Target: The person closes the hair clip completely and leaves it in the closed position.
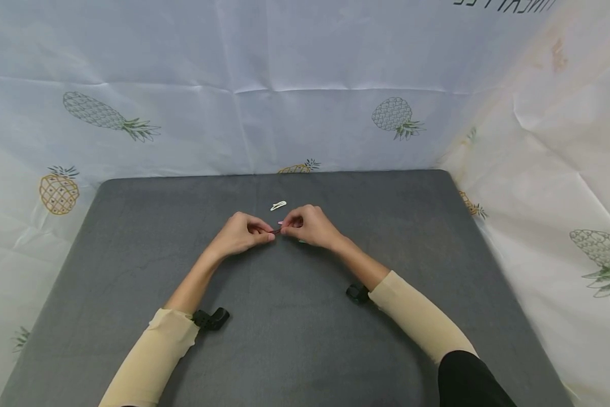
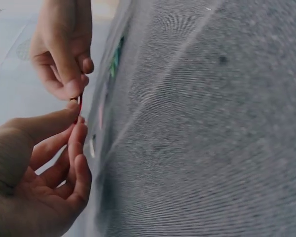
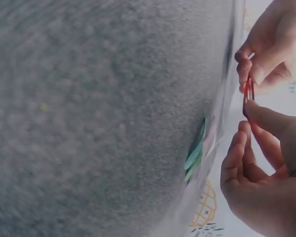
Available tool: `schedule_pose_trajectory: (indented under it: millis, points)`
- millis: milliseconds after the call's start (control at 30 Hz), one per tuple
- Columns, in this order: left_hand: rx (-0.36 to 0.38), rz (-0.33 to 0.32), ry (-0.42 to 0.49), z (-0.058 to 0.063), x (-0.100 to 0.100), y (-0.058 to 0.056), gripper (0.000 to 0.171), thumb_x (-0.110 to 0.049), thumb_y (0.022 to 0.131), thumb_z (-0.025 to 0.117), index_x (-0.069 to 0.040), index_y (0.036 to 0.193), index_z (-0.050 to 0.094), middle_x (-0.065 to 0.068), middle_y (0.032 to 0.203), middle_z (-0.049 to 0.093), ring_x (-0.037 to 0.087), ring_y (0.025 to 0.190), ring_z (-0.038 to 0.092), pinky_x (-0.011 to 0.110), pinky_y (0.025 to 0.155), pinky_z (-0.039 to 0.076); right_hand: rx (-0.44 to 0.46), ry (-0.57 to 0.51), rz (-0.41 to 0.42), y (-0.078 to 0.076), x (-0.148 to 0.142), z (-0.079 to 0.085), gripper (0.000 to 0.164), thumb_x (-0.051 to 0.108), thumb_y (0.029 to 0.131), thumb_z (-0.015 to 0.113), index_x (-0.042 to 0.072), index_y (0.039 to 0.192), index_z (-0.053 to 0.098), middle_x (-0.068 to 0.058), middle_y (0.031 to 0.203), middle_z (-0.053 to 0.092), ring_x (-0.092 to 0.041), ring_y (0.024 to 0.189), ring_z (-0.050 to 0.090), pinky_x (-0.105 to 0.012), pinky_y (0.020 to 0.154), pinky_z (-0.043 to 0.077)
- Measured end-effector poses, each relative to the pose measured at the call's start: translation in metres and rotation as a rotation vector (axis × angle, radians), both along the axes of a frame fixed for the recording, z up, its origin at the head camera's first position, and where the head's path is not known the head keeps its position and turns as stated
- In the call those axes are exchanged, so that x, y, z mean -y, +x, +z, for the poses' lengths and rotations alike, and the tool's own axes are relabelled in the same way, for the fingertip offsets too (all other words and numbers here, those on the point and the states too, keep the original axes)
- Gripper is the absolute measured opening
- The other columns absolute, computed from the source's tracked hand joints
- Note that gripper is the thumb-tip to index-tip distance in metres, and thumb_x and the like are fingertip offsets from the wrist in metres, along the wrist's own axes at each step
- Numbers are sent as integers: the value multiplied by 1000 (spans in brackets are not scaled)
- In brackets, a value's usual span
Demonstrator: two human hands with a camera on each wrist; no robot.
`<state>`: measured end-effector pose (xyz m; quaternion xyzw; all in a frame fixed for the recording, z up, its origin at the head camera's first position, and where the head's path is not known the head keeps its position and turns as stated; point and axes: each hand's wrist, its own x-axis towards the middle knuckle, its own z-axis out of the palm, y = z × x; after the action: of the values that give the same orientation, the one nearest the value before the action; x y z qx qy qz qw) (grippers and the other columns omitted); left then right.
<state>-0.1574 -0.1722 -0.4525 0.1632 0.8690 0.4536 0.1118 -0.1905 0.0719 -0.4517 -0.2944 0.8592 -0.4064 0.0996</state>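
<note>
Between my two hands, just above the table, is a small red hair clip (image 3: 248,94). My left hand (image 1: 237,233) pinches one end of it between thumb and fingers. At the other end, the thumb and fingers of my right hand (image 1: 314,227) pinch it too. The clip's two thin red sides show in the right wrist view, with a narrow gap between them. A green hair clip (image 3: 195,157) lies on the table by my right hand, mostly covered by it in the head view. A bit of a pink clip (image 1: 280,223) peeks out near the right fingertips.
A pale cream hair clip (image 1: 278,206) lies on the grey table (image 1: 294,339) beyond my hands. White cloth (image 1: 310,130) printed with pineapples hangs behind the table and along its sides. A black wrist camera (image 1: 212,319) sits by the left sleeve.
</note>
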Motion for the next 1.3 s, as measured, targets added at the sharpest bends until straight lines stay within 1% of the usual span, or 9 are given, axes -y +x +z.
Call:
schedule_pose_trajectory:
  millis: [133,267,367,533,667,833,1000,1133,1300]
  points:
    - [-62,16,26,8,-1,0,13,-17,99,81,-6,104,86,16,91,82,14,67,65,24,62,49,20,-61,-10,-1,-3,4,10,15,102,78,8,106,84,-9,100,83,-14,80,74,-25,74,58]
    - [-121,33,71,14,-2,0,11,-13,100,80,-4,104,85,20,94,81,28,74,71,23,66,52,71,-155,-5,-1,-5,11,12,12,103,75,4,108,83,-14,105,83,-30,92,80,-30,82,63]
    - [-160,39,94,16,-2,0,12,-12,101,79,-3,106,84,19,98,81,35,82,73,23,71,54,131,-223,6,-2,-6,16,15,10,105,73,0,111,81,-19,110,82,-41,99,79,-39,87,65]
    - [-203,31,134,19,-4,0,14,-12,103,76,0,107,82,16,101,79,41,84,71,25,73,55,213,-280,8,-4,-10,20,17,9,106,70,-2,114,80,-24,112,79,-50,99,74,-56,89,62]
    - [-218,36,168,21,-8,1,13,-12,103,75,-2,106,82,15,102,79,36,82,70,24,72,55,303,-331,-9,-6,-14,19,18,11,106,71,-1,116,80,-26,112,79,-54,104,70,-66,95,57]
    - [-226,76,204,19,-11,0,12,-13,103,76,-4,107,83,15,101,78,22,81,69,22,72,55,350,-370,-49,-5,-17,19,19,14,106,72,1,117,80,-24,112,80,-55,108,70,-64,99,58]
    - [-215,94,224,17,-12,0,11,-13,101,79,-6,108,84,14,100,78,14,81,67,20,74,55,363,-374,-77,-3,-18,19,19,15,106,73,2,117,79,-26,113,79,-54,111,70,-61,100,59]
    - [-215,89,213,16,-12,0,12,-12,100,80,-5,109,84,14,98,78,9,81,65,20,75,55,369,-364,-104,-3,-20,16,18,15,105,73,3,117,79,-22,111,80,-51,110,72,-57,99,61]
    - [-207,88,198,13,-11,0,11,-12,99,81,-6,107,84,12,95,77,10,78,65,20,74,55,369,-355,-112,-3,-22,13,17,15,105,73,5,119,78,-14,107,81,-49,104,71,-53,94,63]
